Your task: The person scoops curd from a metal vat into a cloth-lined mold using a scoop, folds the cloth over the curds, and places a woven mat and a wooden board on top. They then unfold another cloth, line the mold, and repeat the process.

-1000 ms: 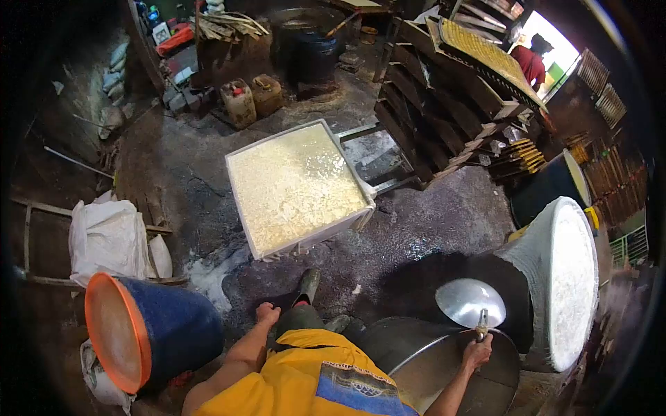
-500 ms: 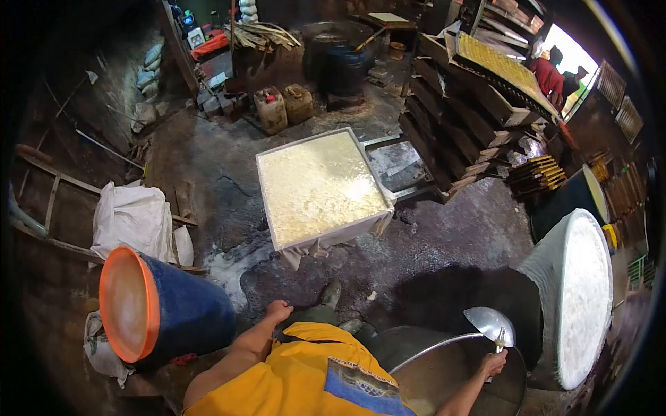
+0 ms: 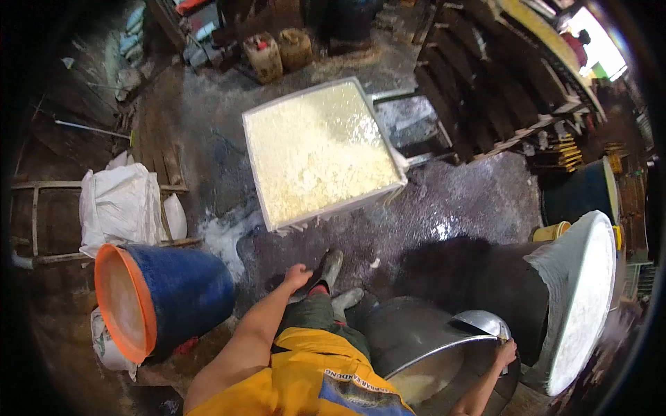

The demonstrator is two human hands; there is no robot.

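Note:
My right hand (image 3: 507, 352) grips a metal ladle (image 3: 482, 323) by its handle, at the rim of a large metal vat (image 3: 395, 329). The ladle's bowl is turned with its rounded side up and overlaps the vat's far edge. Pale liquid (image 3: 423, 385) shows inside the vat, part of which the yellow shirt hides. My left hand (image 3: 298, 277) hangs in front of my body, fingers curled, with nothing visible in it. Ahead of me stands a square, cloth-lined box (image 3: 254, 166) filled with pale, lumpy curd (image 3: 319, 152).
To the left leans a blue barrel (image 3: 187, 298) with an orange rim, beside white sacks (image 3: 121, 208). On the right is a cloth-covered drum (image 3: 548, 277) with white contents. Wooden racks (image 3: 485, 90) and jerrycans (image 3: 263, 59) stand farther back. The floor (image 3: 458, 201) is wet.
The ladle has come lower, down to the vat's rim, and its bowl has tipped over. The view has tilted downward, showing more of the boots and vat. My left hand stays curled.

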